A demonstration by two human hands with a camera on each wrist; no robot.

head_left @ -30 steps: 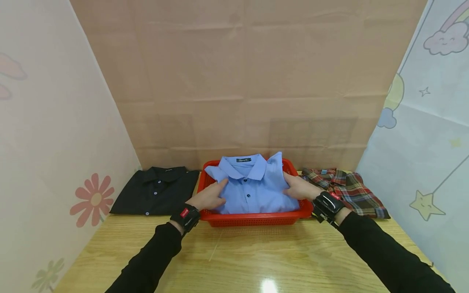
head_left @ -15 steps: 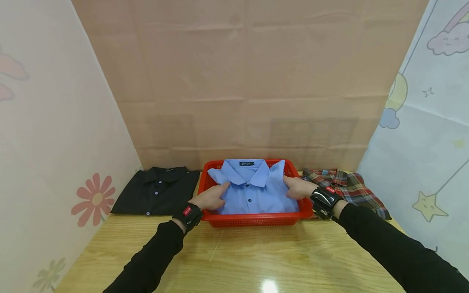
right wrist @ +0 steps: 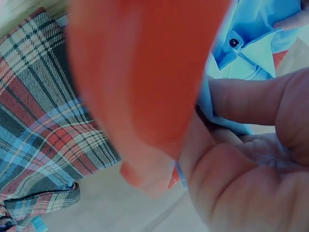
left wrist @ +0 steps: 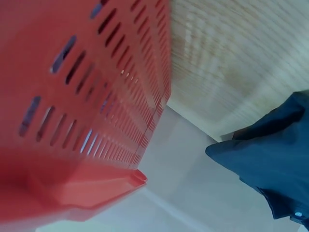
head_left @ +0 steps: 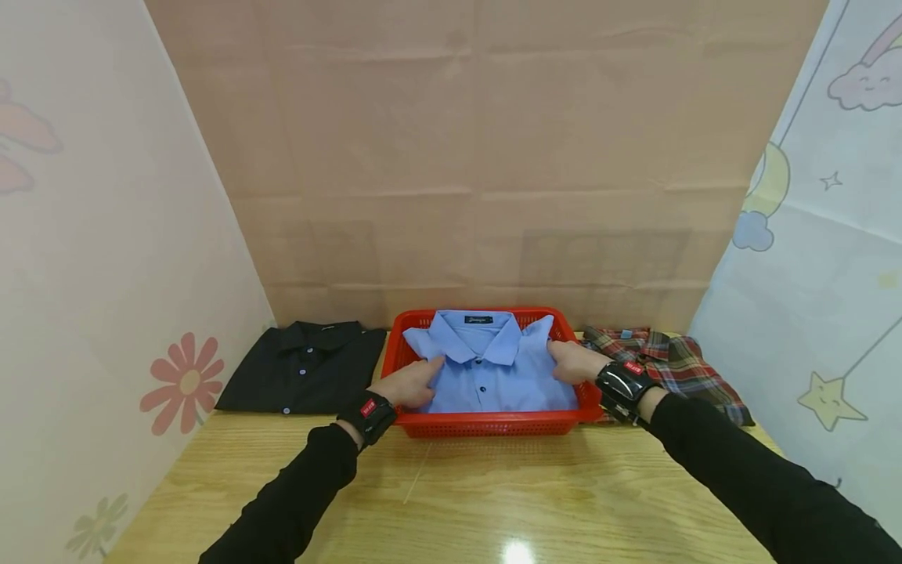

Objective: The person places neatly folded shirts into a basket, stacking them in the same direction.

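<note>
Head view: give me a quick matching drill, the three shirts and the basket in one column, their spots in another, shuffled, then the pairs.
Things:
1. blue shirt
2. black shirt
3. plaid shirt
4. red basket

Places:
A. on the table, left of the basket
B. middle of the table, against the back wall
C. on the table, right of the basket
D. folded inside the basket, under both hands

Pairs: 1-D, 2-A, 3-C, 4-B. The left hand and right hand rest on the blue shirt's two sides.
</note>
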